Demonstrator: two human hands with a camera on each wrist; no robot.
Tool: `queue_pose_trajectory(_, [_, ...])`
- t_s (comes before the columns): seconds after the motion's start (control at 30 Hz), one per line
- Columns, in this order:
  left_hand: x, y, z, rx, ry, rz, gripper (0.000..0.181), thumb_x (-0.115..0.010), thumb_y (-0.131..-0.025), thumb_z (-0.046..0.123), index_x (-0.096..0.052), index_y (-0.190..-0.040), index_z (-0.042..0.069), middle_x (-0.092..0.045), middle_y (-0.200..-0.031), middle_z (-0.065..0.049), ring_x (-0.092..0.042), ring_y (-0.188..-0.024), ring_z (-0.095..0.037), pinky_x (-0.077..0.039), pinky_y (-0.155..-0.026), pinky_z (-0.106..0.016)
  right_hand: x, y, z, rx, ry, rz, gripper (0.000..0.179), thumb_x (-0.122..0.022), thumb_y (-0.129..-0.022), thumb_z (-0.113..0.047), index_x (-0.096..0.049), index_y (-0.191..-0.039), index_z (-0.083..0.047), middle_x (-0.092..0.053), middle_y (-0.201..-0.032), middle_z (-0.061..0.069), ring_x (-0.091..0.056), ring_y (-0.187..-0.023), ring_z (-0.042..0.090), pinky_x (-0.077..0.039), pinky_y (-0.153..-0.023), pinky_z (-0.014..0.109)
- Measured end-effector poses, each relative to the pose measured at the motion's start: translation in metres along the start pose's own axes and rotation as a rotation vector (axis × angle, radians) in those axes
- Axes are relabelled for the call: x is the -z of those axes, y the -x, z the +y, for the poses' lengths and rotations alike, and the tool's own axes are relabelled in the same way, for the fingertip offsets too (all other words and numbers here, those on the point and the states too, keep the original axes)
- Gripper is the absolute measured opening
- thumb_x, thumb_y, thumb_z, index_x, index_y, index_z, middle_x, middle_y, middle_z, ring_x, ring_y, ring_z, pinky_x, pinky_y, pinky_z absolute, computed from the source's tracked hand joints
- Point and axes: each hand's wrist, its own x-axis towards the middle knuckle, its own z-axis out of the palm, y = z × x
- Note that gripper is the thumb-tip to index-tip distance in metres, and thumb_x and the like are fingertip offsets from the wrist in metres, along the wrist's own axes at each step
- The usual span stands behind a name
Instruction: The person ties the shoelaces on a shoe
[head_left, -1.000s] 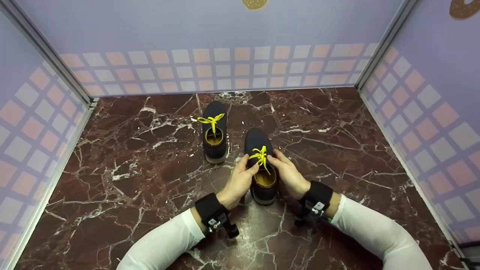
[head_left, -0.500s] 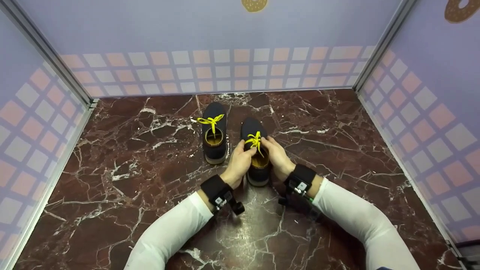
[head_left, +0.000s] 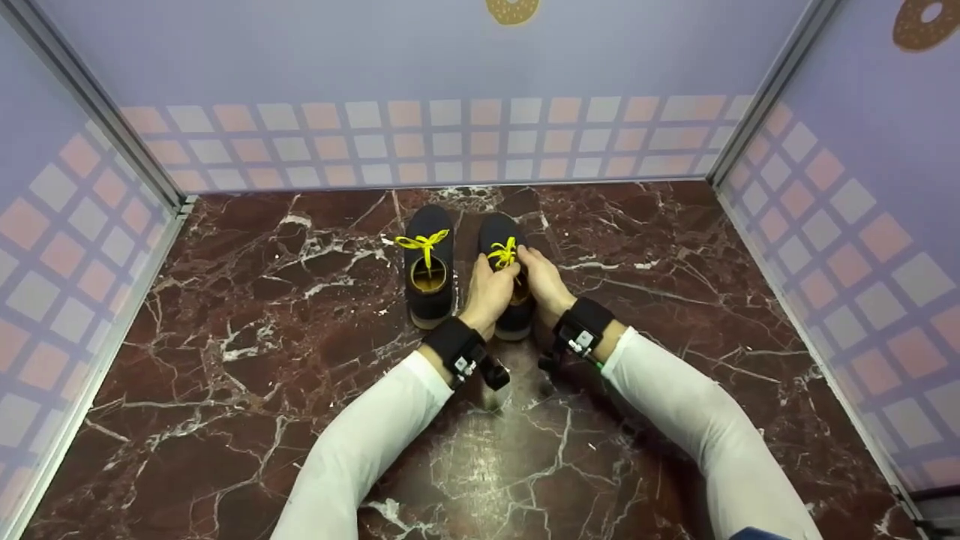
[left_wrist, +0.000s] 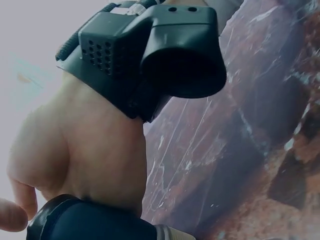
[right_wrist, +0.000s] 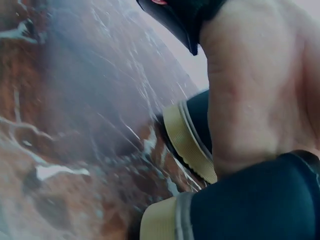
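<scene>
A dark shoe (head_left: 514, 321) with a yellow bow stands on the marbled floor between both hands. My left hand (head_left: 487, 292) holds its left side, thumb near the yellow laces (head_left: 502, 253). On the opposite side my right hand (head_left: 546, 285) grips the shoe, fingertips close to the bow. The hands hide its middle. To the left, apart from the hands, stands the matching shoe (head_left: 431, 296) with a tied yellow bow. Across the shoe's heel (left_wrist: 105, 222), the left wrist view shows the right hand (left_wrist: 100, 145); the right wrist view shows the left hand (right_wrist: 255, 90) between both shoes.
Marbled red-brown floor (head_left: 300, 360) surrounds the shoes. A lilac back wall (head_left: 450, 75) with pink and white squares rises behind them, with side walls left and right. A black wristband with a small camera (head_left: 495, 373) sits on the left wrist; the right wrist wears one too.
Both hands have moved the held shoe forward and slightly left, bringing it almost level with the other shoe. That other shoe has stayed in place.
</scene>
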Motion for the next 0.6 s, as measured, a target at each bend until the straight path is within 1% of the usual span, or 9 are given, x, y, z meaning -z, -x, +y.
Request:
queue_pose_trajectory(0.03, [0.0,-0.004,-0.002,0.001,0.005,0.002,0.096,-0.068,-0.104,0.036,-0.02,-0.178,0.001,-0.024,-0.188,-0.017,-0.023,-0.176,-0.028,-0.022,-0.145,-0.041,-0.001,-0.002,-0.001,0.0,-0.003,-0.001,0.072,-0.042,-0.12,-0.035,-0.019,-0.177,0.002,-0.022,-0.188,0.017,-0.019,-0.177,0.027,-0.018,-0.146,0.04])
queue_pose_trajectory(0.07, [0.001,-0.004,0.0,0.003,0.01,0.002,0.095,-0.067,-0.104,0.035,-0.019,-0.178,0.001,-0.023,-0.188,-0.017,-0.022,-0.176,-0.028,-0.021,-0.145,-0.04,-0.002,-0.004,-0.001,0.0,-0.004,-0.004,0.072,-0.041,-0.12,-0.036,-0.019,-0.178,0.001,-0.023,-0.188,0.017,-0.02,-0.176,0.027,-0.018,-0.146,0.04])
queue_pose_trajectory(0.2, [0.0,-0.023,-0.012,0.007,0.025,-0.002,0.098,-0.068,-0.104,0.037,-0.015,-0.179,0.003,-0.021,-0.189,-0.016,-0.02,-0.177,-0.028,-0.021,-0.145,-0.041,-0.006,-0.009,-0.001,0.006,0.01,-0.009,0.07,-0.041,-0.12,-0.036,-0.023,-0.177,0.001,-0.027,-0.187,0.017,-0.025,-0.175,0.027,-0.022,-0.145,0.04])
queue_pose_trajectory(0.3, [0.0,-0.028,-0.015,0.004,0.004,0.002,0.098,-0.067,-0.104,0.037,-0.015,-0.179,0.003,-0.022,-0.189,-0.016,-0.02,-0.177,-0.03,-0.021,-0.145,-0.043,-0.007,-0.009,-0.001,0.018,0.004,-0.02,0.067,-0.04,-0.12,-0.035,-0.029,-0.175,0.002,-0.035,-0.183,0.019,-0.032,-0.17,0.029,-0.028,-0.142,0.042])
queue_pose_trajectory(0.37, [-0.001,-0.027,-0.014,-0.002,-0.005,0.01,0.098,-0.067,-0.103,0.037,-0.016,-0.179,0.001,-0.022,-0.188,-0.017,-0.021,-0.177,-0.031,-0.021,-0.145,-0.044,-0.006,-0.009,-0.001,0.036,0.017,-0.019,0.065,-0.039,-0.12,-0.033,-0.031,-0.173,0.004,-0.038,-0.181,0.021,-0.035,-0.169,0.031,-0.03,-0.141,0.043])
queue_pose_trajectory(0.43, [0.001,-0.018,-0.007,-0.009,-0.011,0.006,0.099,-0.066,-0.103,0.038,-0.014,-0.179,0.0,-0.021,-0.189,-0.018,-0.02,-0.177,-0.032,-0.02,-0.145,-0.044,-0.005,-0.009,-0.001,0.044,0.024,-0.014,0.067,-0.04,-0.12,-0.033,-0.028,-0.174,0.005,-0.033,-0.183,0.022,-0.031,-0.171,0.032,-0.027,-0.143,0.042])
queue_pose_trajectory(0.5, [0.005,-0.003,0.001,-0.034,-0.039,0.002,0.1,-0.065,-0.104,0.04,-0.014,-0.178,-0.002,-0.019,-0.188,-0.021,-0.019,-0.177,-0.033,-0.019,-0.146,-0.044,-0.002,-0.007,0.0,0.054,0.042,-0.007,0.071,-0.042,-0.12,-0.033,-0.023,-0.175,0.007,-0.027,-0.186,0.023,-0.024,-0.175,0.032,-0.022,-0.145,0.042])
queue_pose_trajectory(0.57, [0.016,0.017,0.013,-0.085,-0.078,-0.024,0.1,-0.064,-0.106,0.041,-0.011,-0.178,-0.003,-0.015,-0.189,-0.023,-0.015,-0.178,-0.035,-0.016,-0.146,-0.046,0.001,-0.004,0.002,0.059,0.053,-0.017,0.075,-0.043,-0.12,-0.033,-0.016,-0.176,0.008,-0.018,-0.188,0.023,-0.015,-0.178,0.032,-0.016,-0.146,0.042])
queue_pose_trajectory(0.6, [0.023,0.027,0.019,-0.123,-0.109,-0.042,0.099,-0.064,-0.107,0.041,-0.011,-0.178,-0.003,-0.013,-0.189,-0.024,-0.014,-0.178,-0.036,-0.016,-0.146,-0.047,0.003,-0.001,0.002,0.06,0.062,-0.025,0.076,-0.044,-0.12,-0.034,-0.014,-0.176,0.008,-0.016,-0.189,0.022,-0.013,-0.178,0.031,-0.014,-0.147,0.042])
